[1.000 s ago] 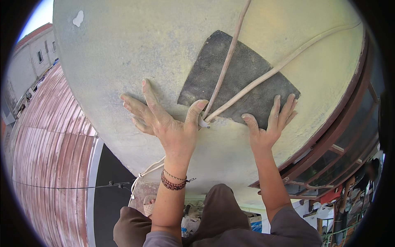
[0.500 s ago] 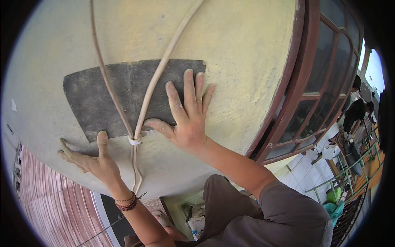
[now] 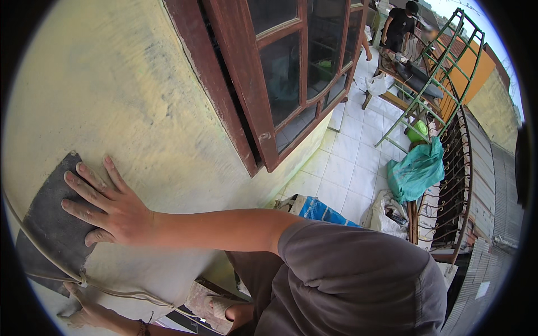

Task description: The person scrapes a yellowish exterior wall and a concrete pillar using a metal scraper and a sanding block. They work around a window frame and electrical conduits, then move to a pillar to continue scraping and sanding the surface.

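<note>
A thin dark grey sheet [image 3: 45,224] with a rough-looking face lies flat against the pale yellow wall [image 3: 129,84]. My right hand [image 3: 126,215] is spread over the sheet's right part, its fingertips reaching the upper edge and the bare wall beside it. Low at the left, my left hand [image 3: 81,313] is stretched out against the wall by the sheet's lower edge, thumb apart from the fingers; its far fingers are dim near the picture's rim. Pale cables [image 3: 42,249] cross in front of the sheet and are tied together just above my left hand.
Right of the wall stands an open brown-framed window [image 3: 280,73]. Beyond are white floor tiles [image 3: 353,151], a green metal frame [image 3: 443,84], a green bag [image 3: 417,171], a white sack [image 3: 386,215] and an iron railing [image 3: 462,185]. Another person [image 3: 398,28] stands at the back by a bench.
My view has swung to the right, so the sheet and both hands now appear farther left and more of the balcony shows. Both hands remain against the wall and sheet.
</note>
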A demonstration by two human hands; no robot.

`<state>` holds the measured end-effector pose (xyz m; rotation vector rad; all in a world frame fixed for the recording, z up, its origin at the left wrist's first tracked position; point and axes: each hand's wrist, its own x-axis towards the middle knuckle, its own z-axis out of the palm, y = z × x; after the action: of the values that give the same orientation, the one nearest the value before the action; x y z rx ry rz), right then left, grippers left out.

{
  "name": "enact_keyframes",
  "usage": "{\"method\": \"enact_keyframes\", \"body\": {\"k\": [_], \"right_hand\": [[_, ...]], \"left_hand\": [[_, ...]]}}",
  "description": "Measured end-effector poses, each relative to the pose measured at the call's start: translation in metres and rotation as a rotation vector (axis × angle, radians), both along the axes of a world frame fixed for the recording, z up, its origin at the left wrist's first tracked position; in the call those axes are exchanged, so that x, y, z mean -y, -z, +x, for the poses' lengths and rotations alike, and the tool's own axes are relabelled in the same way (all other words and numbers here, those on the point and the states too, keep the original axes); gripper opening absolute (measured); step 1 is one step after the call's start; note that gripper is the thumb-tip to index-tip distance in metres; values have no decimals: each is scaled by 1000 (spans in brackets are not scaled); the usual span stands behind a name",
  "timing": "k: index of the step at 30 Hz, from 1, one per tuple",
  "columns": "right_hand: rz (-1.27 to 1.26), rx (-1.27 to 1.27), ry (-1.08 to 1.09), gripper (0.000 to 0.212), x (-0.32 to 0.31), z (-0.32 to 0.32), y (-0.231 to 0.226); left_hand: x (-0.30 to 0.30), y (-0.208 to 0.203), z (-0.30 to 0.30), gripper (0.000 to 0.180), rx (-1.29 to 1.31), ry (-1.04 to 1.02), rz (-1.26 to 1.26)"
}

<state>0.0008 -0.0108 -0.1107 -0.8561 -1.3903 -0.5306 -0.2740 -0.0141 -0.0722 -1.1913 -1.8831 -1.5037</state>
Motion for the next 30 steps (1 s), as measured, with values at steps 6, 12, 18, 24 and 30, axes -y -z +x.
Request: {"method": "enact_keyframes", "body": {"k": [6, 12, 18, 24, 30], "right_hand": [[75, -12, -11, 90, 2, -14, -18], [-58, -35, 60, 91, -7, 32, 49], [-281, -258, 200, 87, 28, 66, 118], [-405, -687, 142, 82, 45, 44, 131], [-496, -721, 137, 80, 53, 49, 121]], "left_hand": [[0, 9, -11, 99, 253, 182, 157], [6, 33, -16, 50, 110, 349, 654], [46, 49, 62, 57, -469, 238, 615], [69, 66, 162, 31, -535, 732, 284], [77, 86, 194, 30, -481, 925, -11]]}}
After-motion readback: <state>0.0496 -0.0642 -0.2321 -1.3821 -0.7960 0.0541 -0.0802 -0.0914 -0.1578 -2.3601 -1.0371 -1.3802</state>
